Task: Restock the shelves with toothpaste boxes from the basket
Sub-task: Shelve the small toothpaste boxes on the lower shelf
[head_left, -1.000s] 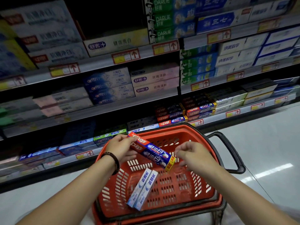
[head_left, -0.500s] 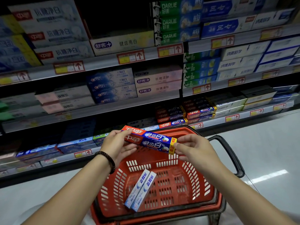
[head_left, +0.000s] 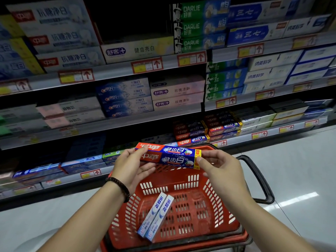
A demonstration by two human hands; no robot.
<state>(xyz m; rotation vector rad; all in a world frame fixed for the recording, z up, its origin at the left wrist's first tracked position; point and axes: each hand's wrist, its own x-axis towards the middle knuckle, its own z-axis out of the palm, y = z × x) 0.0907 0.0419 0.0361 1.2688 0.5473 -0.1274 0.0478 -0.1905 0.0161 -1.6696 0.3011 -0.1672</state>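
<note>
A red and blue toothpaste box (head_left: 169,157) is held level above the far rim of the red basket (head_left: 223,211). My left hand (head_left: 132,168) grips its red end with thumb on top and fingers underneath. My right hand (head_left: 220,168) pinches its yellow-tipped right end. Two white and blue toothpaste boxes (head_left: 156,217) lie side by side on the basket's floor. Matching red and blue boxes (head_left: 192,135) are stacked on the low shelf just behind the basket.
Shelves (head_left: 116,71) full of toothpaste boxes rise in several rows ahead, with red price tags along their edges. The basket's black handle (head_left: 261,180) hangs to the right. Pale glossy floor (head_left: 298,170) lies right of the basket.
The red and blue box has risen from inside the basket to above its far rim and turned level. My right hand has taken hold of its right end.
</note>
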